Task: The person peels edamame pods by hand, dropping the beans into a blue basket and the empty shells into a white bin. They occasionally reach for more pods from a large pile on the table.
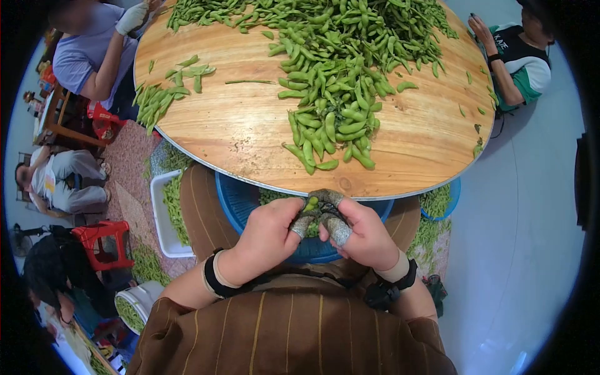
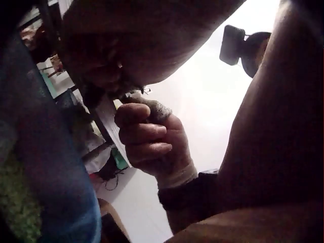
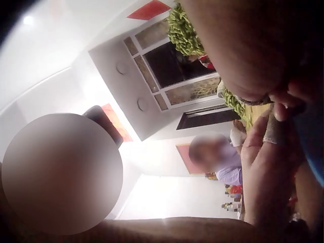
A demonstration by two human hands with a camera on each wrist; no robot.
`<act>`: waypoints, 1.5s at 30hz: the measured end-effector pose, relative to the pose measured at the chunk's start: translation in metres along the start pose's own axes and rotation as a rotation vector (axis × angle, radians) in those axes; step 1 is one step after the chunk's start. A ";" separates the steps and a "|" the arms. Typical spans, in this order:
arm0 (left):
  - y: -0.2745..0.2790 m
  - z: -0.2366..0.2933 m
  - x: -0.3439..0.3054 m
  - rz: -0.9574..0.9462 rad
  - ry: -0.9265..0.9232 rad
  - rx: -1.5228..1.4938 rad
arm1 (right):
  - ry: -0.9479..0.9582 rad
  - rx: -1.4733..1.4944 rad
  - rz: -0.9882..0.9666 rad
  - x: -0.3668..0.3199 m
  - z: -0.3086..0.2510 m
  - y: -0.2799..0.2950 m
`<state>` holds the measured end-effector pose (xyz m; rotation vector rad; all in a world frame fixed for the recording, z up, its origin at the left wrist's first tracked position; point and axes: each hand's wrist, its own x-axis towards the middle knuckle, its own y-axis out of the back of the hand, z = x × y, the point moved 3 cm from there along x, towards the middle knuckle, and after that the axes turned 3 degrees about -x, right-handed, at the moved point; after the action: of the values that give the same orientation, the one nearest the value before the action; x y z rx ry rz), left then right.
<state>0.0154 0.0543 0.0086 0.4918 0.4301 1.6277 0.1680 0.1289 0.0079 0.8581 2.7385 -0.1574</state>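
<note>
Both hands meet just off the near edge of the round wooden table [image 1: 244, 137], over a blue basin [image 1: 230, 203]. Grey tape wraps their thumbs and forefingers. Between the fingertips a green edamame pod [image 1: 312, 203] shows, mostly covered by the fingers. The left hand [image 1: 265, 228] pinches it from one side, the right hand [image 1: 372, 237] from the other. In the left wrist view the right hand [image 2: 149, 136] has its fingers curled in. A loose pile of edamame pods [image 1: 331, 125] lies on the table ahead of the hands.
A white tub [image 1: 157, 219] with green beans stands left of the lap, with a white bucket [image 1: 144, 297] behind it. A red stool [image 1: 103, 244] is farther left. Another blue basin [image 1: 454, 197] sits at right. People sit at both sides of the table.
</note>
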 end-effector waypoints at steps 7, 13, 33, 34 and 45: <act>0.012 -0.013 0.003 -0.244 0.385 -0.671 | -0.134 0.317 -0.113 0.006 0.004 0.001; 0.004 -0.041 -0.001 -0.291 0.373 -0.842 | -0.196 0.446 -0.254 0.012 0.001 -0.006; -0.015 -0.037 -0.027 -0.458 0.338 -0.704 | 0.198 -0.498 0.126 -0.011 0.038 -0.011; -0.012 -0.032 -0.026 -0.437 0.202 -0.478 | 0.214 -0.535 0.146 -0.009 0.041 -0.012; -0.013 -0.029 -0.026 -0.493 -0.121 -0.004 | 0.368 -0.859 0.101 -0.008 0.039 -0.022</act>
<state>0.0127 0.0298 -0.0246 0.4366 0.4182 1.1186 0.1702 0.1000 -0.0263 0.7921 2.6182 1.2036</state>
